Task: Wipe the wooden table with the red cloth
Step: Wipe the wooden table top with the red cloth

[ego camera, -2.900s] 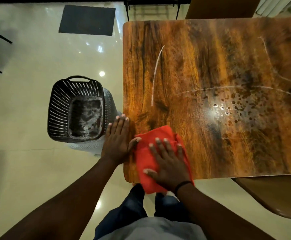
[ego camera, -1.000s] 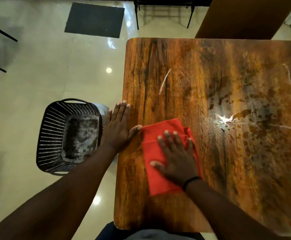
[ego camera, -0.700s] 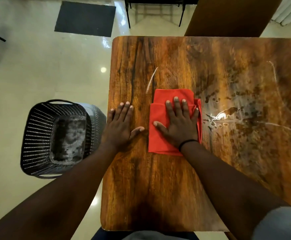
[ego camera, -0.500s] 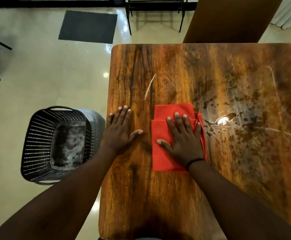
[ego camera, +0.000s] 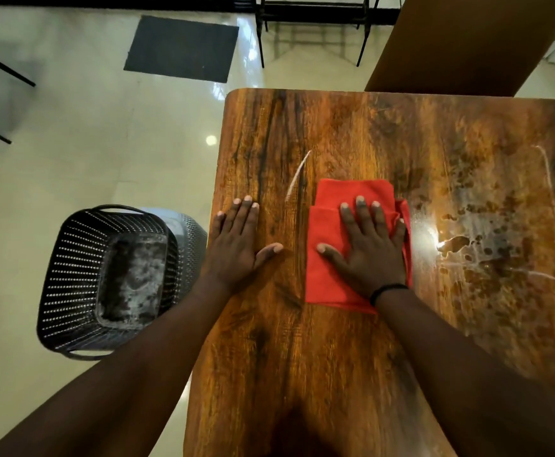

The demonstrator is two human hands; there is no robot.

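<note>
Glossy cream floor tiles surround a grain-streaked wooden table (ego camera: 335, 357), where a folded red cloth (ego camera: 327, 275) lies left of centre, pinned flat under the right hand (ego camera: 370, 249), fingers spread, not clenched. The left hand (ego camera: 235, 245) braces open-palmed near the left edge, holding nothing. Wiping is mid-stroke; next seemingly calls for pushing right into the wet smears (ego camera: 487, 245).

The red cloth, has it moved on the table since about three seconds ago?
Yes. The red cloth under the right hand went from overhanging the wooden table's near edge to farther in, beside the white streak.
</note>
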